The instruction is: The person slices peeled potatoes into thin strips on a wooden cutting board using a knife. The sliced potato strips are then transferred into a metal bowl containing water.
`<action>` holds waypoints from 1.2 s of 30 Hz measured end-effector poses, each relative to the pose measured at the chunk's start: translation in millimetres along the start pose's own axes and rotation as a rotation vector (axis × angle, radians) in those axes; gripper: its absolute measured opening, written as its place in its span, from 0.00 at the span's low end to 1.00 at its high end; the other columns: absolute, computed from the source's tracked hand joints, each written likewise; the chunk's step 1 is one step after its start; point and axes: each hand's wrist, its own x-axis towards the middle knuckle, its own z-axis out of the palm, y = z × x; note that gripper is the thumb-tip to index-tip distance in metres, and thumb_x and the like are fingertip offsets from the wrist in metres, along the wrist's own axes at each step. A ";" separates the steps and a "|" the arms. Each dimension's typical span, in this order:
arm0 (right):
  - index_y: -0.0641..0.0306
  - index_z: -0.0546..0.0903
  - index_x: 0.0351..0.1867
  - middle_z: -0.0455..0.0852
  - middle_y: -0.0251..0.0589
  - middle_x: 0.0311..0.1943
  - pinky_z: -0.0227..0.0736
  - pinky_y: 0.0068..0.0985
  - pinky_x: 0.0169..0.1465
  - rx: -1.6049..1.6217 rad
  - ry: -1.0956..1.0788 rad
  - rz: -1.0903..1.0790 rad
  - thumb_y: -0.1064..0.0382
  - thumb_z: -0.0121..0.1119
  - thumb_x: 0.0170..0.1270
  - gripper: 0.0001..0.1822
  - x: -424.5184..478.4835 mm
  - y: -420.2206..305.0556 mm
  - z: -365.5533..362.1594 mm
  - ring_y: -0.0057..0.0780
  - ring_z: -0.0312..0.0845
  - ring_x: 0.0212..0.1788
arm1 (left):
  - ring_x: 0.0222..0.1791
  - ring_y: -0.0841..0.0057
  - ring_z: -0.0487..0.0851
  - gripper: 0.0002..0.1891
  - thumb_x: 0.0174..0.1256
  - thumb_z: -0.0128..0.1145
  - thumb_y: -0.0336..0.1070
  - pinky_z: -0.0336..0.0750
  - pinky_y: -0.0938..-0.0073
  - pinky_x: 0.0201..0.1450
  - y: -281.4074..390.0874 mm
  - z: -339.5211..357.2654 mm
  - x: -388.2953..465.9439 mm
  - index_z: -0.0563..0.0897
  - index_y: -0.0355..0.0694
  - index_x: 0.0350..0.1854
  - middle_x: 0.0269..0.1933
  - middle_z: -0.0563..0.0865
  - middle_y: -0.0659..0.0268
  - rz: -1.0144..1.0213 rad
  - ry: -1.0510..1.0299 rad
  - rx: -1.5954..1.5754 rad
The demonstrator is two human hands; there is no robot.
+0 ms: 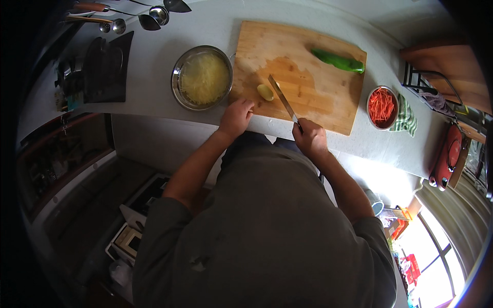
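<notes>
My right hand [310, 139] grips the handle of a kitchen knife [284, 99], its blade slanting up and left over the wooden cutting board [265, 40]. Just left of the blade lies a yellowish oval piece, probably peeled potato [265, 92]. A small pale bit shows by the blade's far side. My left hand [236, 116] rests at the board's near left corner, fingers curled; whether they hold anything is hidden. Farther off, at the board's right, lies a long green pepper [338, 61]. A dark wet patch [304, 86] marks the board's middle.
Left of the board stands a metal bowl [174, 82] of pale yellow shreds in liquid. On the right, a smaller bowl [370, 120] holds orange-red shreds beside a green striped cloth [404, 117]. Ladles [149, 22] hang at upper left. A red appliance [448, 154] stands far right.
</notes>
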 end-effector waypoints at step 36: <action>0.63 0.81 0.29 0.85 0.53 0.24 0.79 0.49 0.35 -0.077 -0.001 0.001 0.64 0.66 0.68 0.09 -3.2 -6.9 6.3 0.55 0.84 0.28 | 0.38 0.68 0.92 0.19 0.69 0.75 0.35 0.85 0.68 0.40 15.8 23.2 44.9 0.86 0.34 0.58 0.42 0.90 0.57 -0.173 0.216 -0.292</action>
